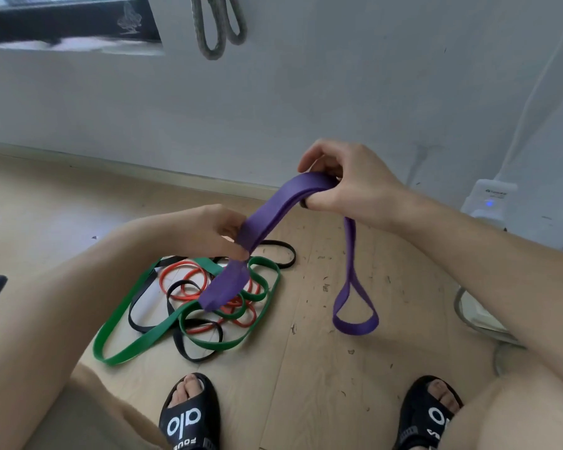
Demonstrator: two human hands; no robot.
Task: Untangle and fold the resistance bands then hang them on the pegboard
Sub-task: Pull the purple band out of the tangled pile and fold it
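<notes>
Wide flat purple rubber resistance band (275,216) held in the air above the light wood floor (322,368), doubled span running lower-left to upper-right. Left hand (215,230) pinches its lower part, short end hanging below. Right hand (345,181) curls round the upper bend; a long loop dangles straight down. Tangled green band (127,339), black band (280,251) and thin red band (182,284) lie on floor beneath.
</notes>
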